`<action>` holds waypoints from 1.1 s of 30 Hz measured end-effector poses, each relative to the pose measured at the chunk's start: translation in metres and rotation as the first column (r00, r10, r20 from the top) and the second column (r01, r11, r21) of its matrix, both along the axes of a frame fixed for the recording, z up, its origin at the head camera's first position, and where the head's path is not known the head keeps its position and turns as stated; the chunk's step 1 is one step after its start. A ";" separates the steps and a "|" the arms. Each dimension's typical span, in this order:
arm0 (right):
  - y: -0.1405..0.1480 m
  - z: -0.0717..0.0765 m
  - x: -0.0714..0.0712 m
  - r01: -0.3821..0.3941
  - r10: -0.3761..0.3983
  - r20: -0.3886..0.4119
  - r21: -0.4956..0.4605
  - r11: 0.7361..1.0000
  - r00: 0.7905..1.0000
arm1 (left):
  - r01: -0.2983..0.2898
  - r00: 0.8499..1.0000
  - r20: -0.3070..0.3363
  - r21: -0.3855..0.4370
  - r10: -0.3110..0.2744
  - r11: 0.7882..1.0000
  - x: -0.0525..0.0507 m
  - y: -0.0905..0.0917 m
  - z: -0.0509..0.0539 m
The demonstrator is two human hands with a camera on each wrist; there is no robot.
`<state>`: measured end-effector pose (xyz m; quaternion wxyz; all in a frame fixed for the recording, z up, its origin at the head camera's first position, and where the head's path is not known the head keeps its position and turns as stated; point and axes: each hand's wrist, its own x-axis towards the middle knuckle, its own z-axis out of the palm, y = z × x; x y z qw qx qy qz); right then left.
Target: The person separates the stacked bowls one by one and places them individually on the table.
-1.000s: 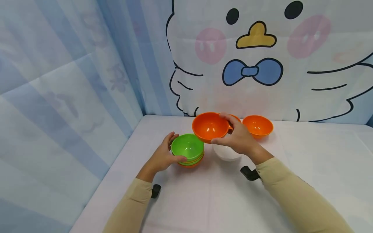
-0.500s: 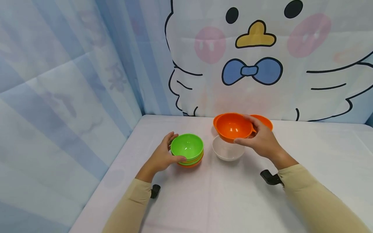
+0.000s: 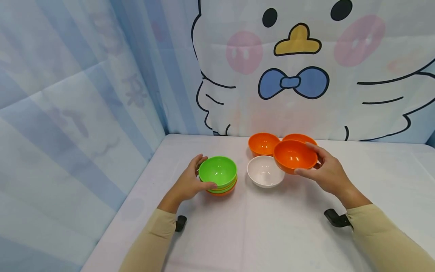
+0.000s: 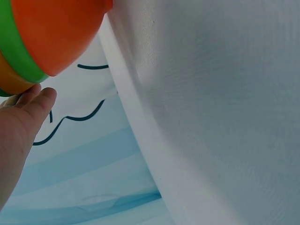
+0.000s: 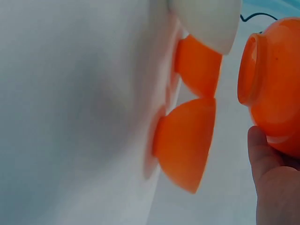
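My left hand [image 3: 188, 184] curls round the left side of a stack of bowls, a green bowl [image 3: 218, 171] on top and an orange one [image 3: 221, 193] at the bottom. In the left wrist view its fingers [image 4: 42, 101] touch the stack. My right hand [image 3: 331, 174] pinches the right rim of an orange bowl [image 3: 295, 155], held above the table, its base visible in the right wrist view [image 5: 248, 70]. A white bowl [image 3: 265, 172] stands between the stack and the held bowl, slightly lower left of the latter.
Two orange bowls stand at the table's back edge, one behind the white bowl [image 3: 263, 143] and one partly hidden behind the held bowl [image 3: 300, 138]. A printed cloth [image 3: 292, 113] hangs behind the white table [image 3: 272, 234], another cloth [image 3: 74, 132] at the left.
My right hand has moved right and slightly toward me with the orange bowl, uncovering the white bowl and the orange bowl behind it. The left hand and the stack have hardly moved.
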<state>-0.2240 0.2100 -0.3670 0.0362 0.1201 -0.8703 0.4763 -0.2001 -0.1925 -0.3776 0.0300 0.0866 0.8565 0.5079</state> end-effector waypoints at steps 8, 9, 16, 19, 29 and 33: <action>0.018 -0.010 0.003 0.049 -0.050 0.025 0.060 0.997 0.998 | -0.001 1.000 0.005 -0.007 0.001 1.000 0.002 0.001 0.002; 0.019 -0.011 0.004 0.051 -0.053 0.026 0.062 0.997 0.998 | -0.002 1.000 0.005 -0.007 0.002 1.000 0.002 0.001 0.002; 0.025 -0.016 0.006 0.060 -0.063 0.033 0.090 0.994 0.997 | -0.001 1.000 0.006 -0.006 0.001 1.000 0.001 0.001 0.003; 0.028 -0.018 0.007 0.057 -0.062 0.039 0.105 0.993 0.997 | 0.000 1.000 0.007 -0.008 0.000 1.000 0.002 0.001 0.003; 0.031 -0.024 0.011 0.053 -0.061 0.065 0.113 0.992 0.996 | -0.002 1.000 0.010 -0.002 0.002 1.000 0.002 0.001 0.002; 0.032 -0.025 0.011 0.050 -0.057 0.067 0.105 0.993 0.996 | -0.002 1.000 0.011 -0.004 0.002 1.000 0.001 0.001 0.002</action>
